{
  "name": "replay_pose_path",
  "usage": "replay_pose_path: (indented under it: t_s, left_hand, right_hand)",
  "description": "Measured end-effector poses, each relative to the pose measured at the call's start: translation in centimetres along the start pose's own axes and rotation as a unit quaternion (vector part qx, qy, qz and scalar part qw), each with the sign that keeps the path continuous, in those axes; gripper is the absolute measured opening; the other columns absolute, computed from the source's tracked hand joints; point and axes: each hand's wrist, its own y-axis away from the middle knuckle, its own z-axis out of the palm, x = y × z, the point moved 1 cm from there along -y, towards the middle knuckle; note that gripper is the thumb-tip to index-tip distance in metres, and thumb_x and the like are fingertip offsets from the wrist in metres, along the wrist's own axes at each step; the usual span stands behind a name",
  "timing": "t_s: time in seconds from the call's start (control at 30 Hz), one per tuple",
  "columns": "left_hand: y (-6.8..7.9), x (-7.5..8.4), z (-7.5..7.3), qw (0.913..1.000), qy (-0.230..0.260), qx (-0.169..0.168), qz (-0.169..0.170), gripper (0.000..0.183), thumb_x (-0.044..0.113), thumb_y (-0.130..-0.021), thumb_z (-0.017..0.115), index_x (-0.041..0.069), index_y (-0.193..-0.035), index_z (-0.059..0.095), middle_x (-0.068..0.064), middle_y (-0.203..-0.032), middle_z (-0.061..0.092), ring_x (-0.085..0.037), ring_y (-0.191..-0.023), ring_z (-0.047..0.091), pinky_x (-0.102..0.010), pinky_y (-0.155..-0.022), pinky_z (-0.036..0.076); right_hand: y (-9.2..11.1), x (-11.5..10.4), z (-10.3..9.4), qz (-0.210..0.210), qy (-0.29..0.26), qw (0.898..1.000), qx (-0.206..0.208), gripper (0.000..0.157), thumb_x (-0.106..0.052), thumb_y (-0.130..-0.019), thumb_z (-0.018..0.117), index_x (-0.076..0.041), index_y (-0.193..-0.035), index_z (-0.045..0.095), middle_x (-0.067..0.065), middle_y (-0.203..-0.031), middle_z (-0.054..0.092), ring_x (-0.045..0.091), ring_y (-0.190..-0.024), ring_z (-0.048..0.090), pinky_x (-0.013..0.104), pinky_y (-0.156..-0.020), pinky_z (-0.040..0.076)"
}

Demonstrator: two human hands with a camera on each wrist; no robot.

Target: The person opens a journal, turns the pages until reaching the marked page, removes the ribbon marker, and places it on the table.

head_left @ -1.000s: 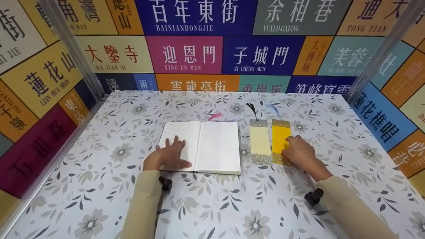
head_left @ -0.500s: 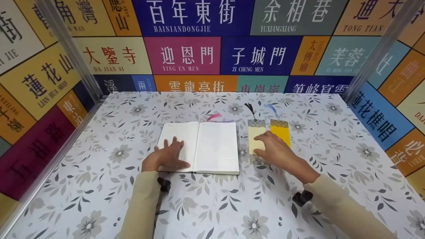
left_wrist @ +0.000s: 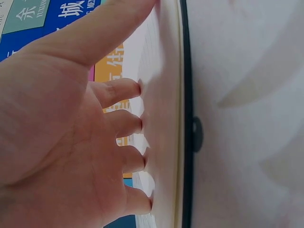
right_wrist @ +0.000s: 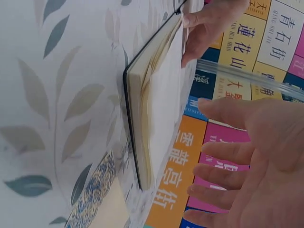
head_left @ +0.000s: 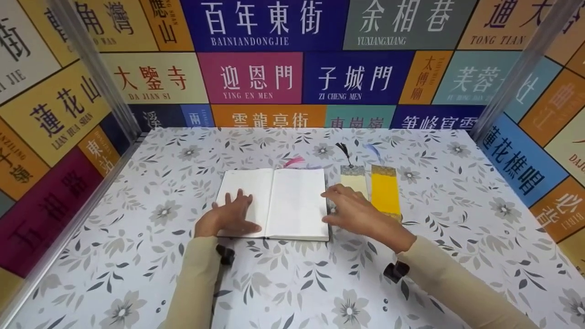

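An open notebook [head_left: 297, 201] with blank white pages lies on the table. My left hand [head_left: 228, 214] rests on its left page, and in the left wrist view the spread fingertips [left_wrist: 135, 159] press down on the paper. At the notebook's right edge is my right hand [head_left: 361, 214], its fingers extended and holding nothing; the right wrist view has this hand [right_wrist: 266, 161] raised above page level. Beneath it lies a cream bookmark [head_left: 354, 183] with patterned ends and a black tassel, partly covered by the hand. A yellow bookmark [head_left: 385, 187] with a blue tassel lies right beside it.
A pink tassel [head_left: 294, 161] sticks out past the notebook's top edge. White cloth with grey flowers covers the table [head_left: 137, 274]. Colourful panels with Chinese lettering [head_left: 256, 76] stand behind and at both sides, with clear corner posts [head_left: 103, 68].
My right hand has moved left, from the yellow bookmark across the cream one to the notebook's right edge. The left hand stays on the left page. Both bookmarks lie where they were.
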Motion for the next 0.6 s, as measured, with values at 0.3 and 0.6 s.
replay_pose_path:
  t_s: [0.3,0.6]
  left_hand:
    - [0.0,0.1,-0.1,1.0000,0.003,0.000,-0.003,0.098,0.051,-0.091,0.068,0.012,-0.162,0.013,-0.021,-0.167,-0.009,-0.048,-0.153,-0.011,-0.075,-0.117,-0.001]
    - [0.2,-0.3,-0.2,0.9993,0.034,0.004,0.015,0.099,0.047,-0.090,0.070,0.009,-0.162,0.014,-0.023,-0.167,-0.011,-0.051,-0.151,-0.014,-0.079,-0.113,-0.005]
  right_hand:
    - [-0.8,-1.3,1.9,-0.030,0.023,0.997,-0.068,0.083,-0.037,-0.087,0.078,-0.009,-0.154,0.039,0.017,-0.164,0.029,0.039,-0.153,0.023,0.063,-0.124,0.017]
    - [-1.7,-1.6,3.5,-0.048,0.011,0.992,-0.119,0.096,-0.043,-0.082,0.081,-0.013,-0.158,0.031,0.012,-0.169,0.017,0.037,-0.157,0.009,0.062,-0.126,0.007]
